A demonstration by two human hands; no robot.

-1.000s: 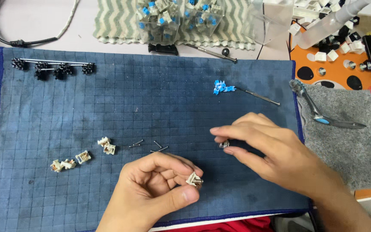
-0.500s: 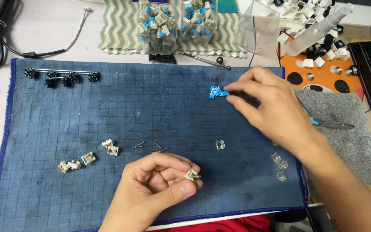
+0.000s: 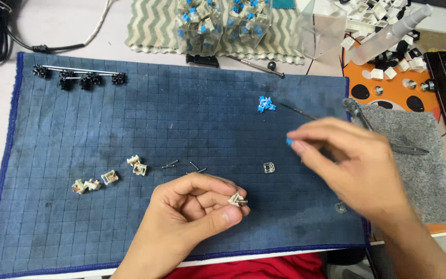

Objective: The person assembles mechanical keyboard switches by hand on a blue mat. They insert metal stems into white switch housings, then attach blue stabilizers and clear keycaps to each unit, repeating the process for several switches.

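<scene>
Switch base (image 3: 237,200), small and white, sits pinched in the left hand (image 3: 187,222) fingertips; the right hand (image 3: 360,165) pinches a blue stem (image 3: 289,141) above the mat (image 3: 181,119).

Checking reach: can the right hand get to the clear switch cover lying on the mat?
Probably yes. The right hand hovers just beside the clear cover, with bare blue mat between; its fingers already pinch a small blue piece.

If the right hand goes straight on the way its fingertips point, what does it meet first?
The right hand, pinching a small blue piece, points left. Probably nothing is near: bare mat lies ahead, though height above it is unclear.
</scene>
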